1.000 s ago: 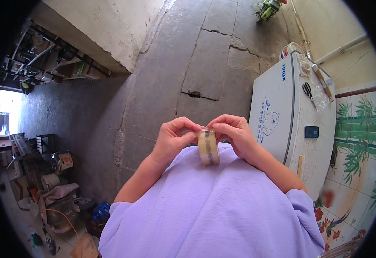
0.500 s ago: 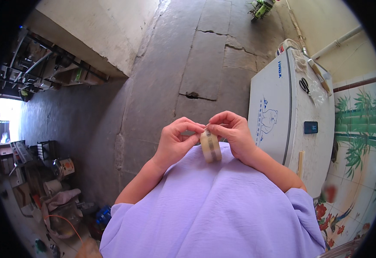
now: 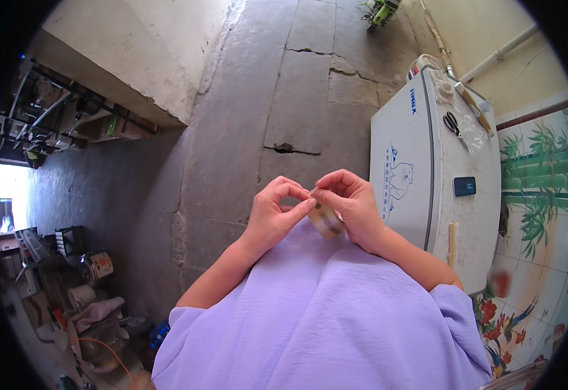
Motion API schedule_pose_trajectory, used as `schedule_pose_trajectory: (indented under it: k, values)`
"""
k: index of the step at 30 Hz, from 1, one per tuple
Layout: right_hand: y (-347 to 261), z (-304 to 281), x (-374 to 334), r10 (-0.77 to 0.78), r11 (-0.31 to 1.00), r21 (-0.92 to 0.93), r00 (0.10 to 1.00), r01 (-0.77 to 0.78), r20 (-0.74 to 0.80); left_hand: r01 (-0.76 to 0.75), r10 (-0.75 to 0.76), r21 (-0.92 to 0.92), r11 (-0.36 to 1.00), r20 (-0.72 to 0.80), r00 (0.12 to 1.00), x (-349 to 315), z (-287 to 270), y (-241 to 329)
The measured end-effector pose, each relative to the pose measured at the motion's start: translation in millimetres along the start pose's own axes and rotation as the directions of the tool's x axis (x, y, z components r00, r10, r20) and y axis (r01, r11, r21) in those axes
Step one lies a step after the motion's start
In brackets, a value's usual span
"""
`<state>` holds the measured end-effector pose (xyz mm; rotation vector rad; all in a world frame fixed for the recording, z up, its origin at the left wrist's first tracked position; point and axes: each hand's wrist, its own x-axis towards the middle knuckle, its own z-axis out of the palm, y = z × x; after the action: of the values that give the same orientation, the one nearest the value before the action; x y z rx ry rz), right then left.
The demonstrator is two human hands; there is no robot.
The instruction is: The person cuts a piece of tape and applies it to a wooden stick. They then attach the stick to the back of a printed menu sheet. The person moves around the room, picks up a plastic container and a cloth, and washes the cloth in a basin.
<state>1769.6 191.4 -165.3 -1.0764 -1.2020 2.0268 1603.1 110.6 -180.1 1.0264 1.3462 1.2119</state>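
In front of my chest, a roll of clear, yellowish packing tape point(image 3: 327, 223) with dark print hangs tilted between my hands. My left hand point(image 3: 277, 211) is closed, its thumb and fingertips pinching at the roll's upper edge. My right hand point(image 3: 354, 205) is closed too, thumb and forefinger pinching the top of the roll from the other side. Both sets of fingertips almost meet there. Whether a loose tape end sits between them is too small to make out.
At the right stands a white chest freezer point(image 3: 401, 169). On its lid lie black-handled scissors point(image 3: 452, 123), a dark phone point(image 3: 464, 186) and a pale strip point(image 3: 453, 244). A cluttered pile with a metal can point(image 3: 97, 266) is at the lower left. A green wheeled thing point(image 3: 381, 13) stands far off.
The tape roll has swung up and tilted to the right, nearer my right palm. My left hand has turned slightly, its thumb higher. The view has shifted a little.
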Motion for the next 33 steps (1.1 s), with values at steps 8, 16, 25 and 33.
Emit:
schedule_pose_trajectory:
  k: [8,16,25,33]
  values:
    - [2.0,-2.3,0.6,-0.081,0.995,-0.050,0.996,0.083,0.035,0.034,-0.034,-0.020,0.999,-0.002,0.999,6.2,-3.7,3.9]
    - [0.8,-3.2,5.0,-0.110,0.994,-0.012,0.994,0.110,0.015,-0.023,0.022,-0.094,0.995,-0.009,1.000,6.8,-5.0,8.0]
    - [-3.6,6.8,12.0,-0.083,0.989,0.121,0.997,0.083,-0.006,-0.584,0.652,0.533,0.612,0.078,0.754,11.2,-8.5,8.5]
    - [7.1,-3.3,23.7,-0.148,0.987,0.068,0.989,0.148,-0.005,-0.627,0.679,0.708,0.326,0.286,0.676,21.6,-15.4,6.1]
